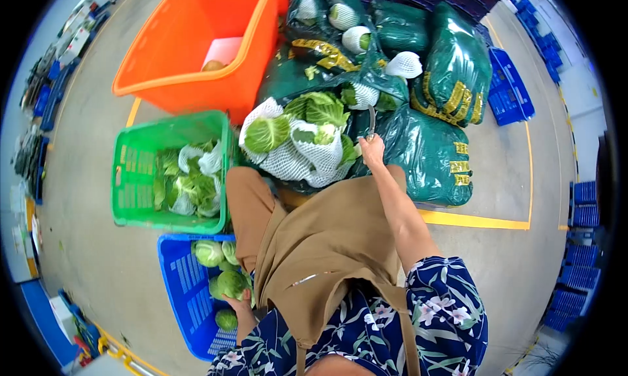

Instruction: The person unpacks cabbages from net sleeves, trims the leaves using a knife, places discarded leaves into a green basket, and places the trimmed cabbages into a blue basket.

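My right hand is closed around the handle of a knife with a slightly curved blade, pointing away from me. My left hand is down in the blue crate, fingers against a green cabbage; other cabbages lie around it. In front of my knees, cabbages in white foam netting rest on an opened dark green bag. A green crate on the left holds loose leaves and pieces of netting.
A large orange bin stands ahead on the left. Full dark green bags with yellow tape are stacked ahead and to the right. Beyond them is another blue crate. Yellow lines mark the floor.
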A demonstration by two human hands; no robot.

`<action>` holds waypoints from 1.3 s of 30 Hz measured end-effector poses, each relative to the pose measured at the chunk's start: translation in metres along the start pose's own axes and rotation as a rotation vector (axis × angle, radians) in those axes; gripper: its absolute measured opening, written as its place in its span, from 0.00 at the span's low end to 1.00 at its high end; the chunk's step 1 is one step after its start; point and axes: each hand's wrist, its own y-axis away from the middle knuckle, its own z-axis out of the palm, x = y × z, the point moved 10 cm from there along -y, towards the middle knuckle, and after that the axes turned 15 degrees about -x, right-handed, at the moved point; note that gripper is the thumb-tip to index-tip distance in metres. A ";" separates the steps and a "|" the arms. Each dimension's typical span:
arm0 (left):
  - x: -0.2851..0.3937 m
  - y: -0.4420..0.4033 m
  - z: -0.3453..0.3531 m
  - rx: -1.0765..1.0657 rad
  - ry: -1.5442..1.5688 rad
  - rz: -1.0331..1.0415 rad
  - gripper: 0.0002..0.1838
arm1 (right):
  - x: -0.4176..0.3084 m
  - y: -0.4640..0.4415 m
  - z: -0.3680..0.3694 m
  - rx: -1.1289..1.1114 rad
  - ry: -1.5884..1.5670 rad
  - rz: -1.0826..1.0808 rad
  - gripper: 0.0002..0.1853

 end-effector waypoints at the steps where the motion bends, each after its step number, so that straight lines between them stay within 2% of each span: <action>1: 0.004 -0.009 -0.006 0.152 -0.088 0.002 0.34 | 0.003 -0.010 -0.007 0.010 -0.032 0.007 0.13; 2: 0.016 -0.055 0.026 -0.207 -0.124 0.005 0.30 | 0.006 -0.021 -0.009 0.015 -0.064 0.013 0.12; 4: 0.100 -0.082 0.077 -0.028 -0.883 0.392 0.25 | 0.018 -0.049 -0.009 0.038 -0.140 0.008 0.12; 5: 0.113 -0.074 0.140 -0.154 -0.853 0.529 0.22 | 0.029 -0.068 -0.007 0.058 -0.182 -0.002 0.12; 6: 0.130 -0.024 0.238 -0.280 -0.821 0.664 0.20 | 0.036 -0.084 -0.007 0.078 -0.225 -0.009 0.11; 7: 0.129 0.028 0.331 -0.347 -0.832 0.752 0.17 | 0.031 -0.094 -0.012 0.087 -0.202 -0.001 0.15; 8: 0.113 0.052 0.411 -0.549 -0.806 0.780 0.14 | 0.038 -0.106 -0.012 0.099 -0.251 0.026 0.17; 9: 0.088 0.091 0.487 -0.725 -0.948 0.831 0.14 | 0.047 -0.122 -0.009 0.113 -0.301 0.049 0.20; 11: 0.010 0.150 0.605 -1.061 -0.936 0.733 0.10 | 0.065 -0.157 -0.003 0.101 -0.420 0.123 0.26; 13: -0.083 0.182 0.694 -1.389 -1.218 0.642 0.08 | 0.080 -0.189 0.000 0.078 -0.437 0.178 0.27; 14: -0.134 0.178 0.729 -1.557 -1.162 0.626 0.08 | 0.089 -0.202 0.002 0.066 -0.445 0.210 0.28; 15: -0.172 0.185 0.762 -1.636 -1.245 0.735 0.10 | 0.084 -0.206 -0.001 0.068 -0.500 0.192 0.26; 17: -0.253 0.156 0.811 -1.692 -1.386 0.712 0.12 | 0.075 -0.215 -0.001 -0.038 -0.528 0.176 0.22; 18: -0.283 0.140 0.834 -1.683 -1.450 0.807 0.14 | 0.074 -0.222 0.003 -0.088 -0.543 0.165 0.20; 19: -0.311 0.116 0.852 -1.581 -1.553 0.780 0.16 | 0.080 -0.228 0.009 -0.125 -0.533 0.218 0.16; 20: -0.329 0.102 0.868 -1.487 -1.602 0.842 0.17 | 0.079 -0.229 0.009 -0.135 -0.566 0.224 0.16; 22: -0.357 0.075 0.887 -1.357 -1.685 0.702 0.19 | 0.073 -0.226 0.006 -0.162 -0.605 0.236 0.16; 24: -0.390 0.026 0.883 -1.144 -1.629 0.341 0.23 | 0.080 -0.227 0.018 -0.185 -0.728 0.253 0.18; 25: -0.417 0.027 0.867 -1.284 -1.307 -0.281 0.24 | 0.080 -0.230 0.026 -0.154 -0.809 0.212 0.17; 26: -0.419 0.027 0.857 -1.142 -1.155 -0.386 0.22 | 0.081 -0.230 0.030 -0.130 -0.873 0.187 0.16; 28: -0.412 0.044 0.849 -1.162 -1.054 -0.430 0.22 | 0.067 -0.223 0.030 -0.139 -0.932 0.185 0.22; 30: -0.393 0.061 0.846 -1.276 -1.032 -0.273 0.21 | 0.052 -0.204 0.024 -0.116 -0.926 0.173 0.29; 31: -0.388 0.068 0.838 -1.312 -0.980 -0.287 0.21 | 0.046 -0.192 0.023 -0.109 -0.921 0.166 0.32; 32: -0.374 0.086 0.839 -1.459 -0.886 -0.164 0.23 | 0.042 -0.180 0.023 -0.128 -0.890 0.143 0.39; 34: -0.350 0.110 0.817 -1.385 -0.947 -0.203 0.26 | 0.039 -0.151 0.014 -0.010 -0.718 0.114 0.37; 35: -0.341 0.114 0.812 -1.441 -1.004 -0.151 0.27 | 0.040 -0.135 0.016 -0.028 -0.733 0.123 0.42; 36: -0.339 0.101 0.802 -1.455 -1.081 -0.113 0.27 | 0.019 -0.113 0.008 -0.011 -0.816 0.101 0.42; 38: -0.290 0.160 0.780 -1.413 -1.121 -0.195 0.27 | -0.025 -0.067 -0.009 0.031 -0.797 -0.023 0.40; 39: -0.267 0.168 0.766 -1.371 -1.101 -0.157 0.27 | -0.045 -0.044 -0.014 0.047 -0.754 -0.084 0.38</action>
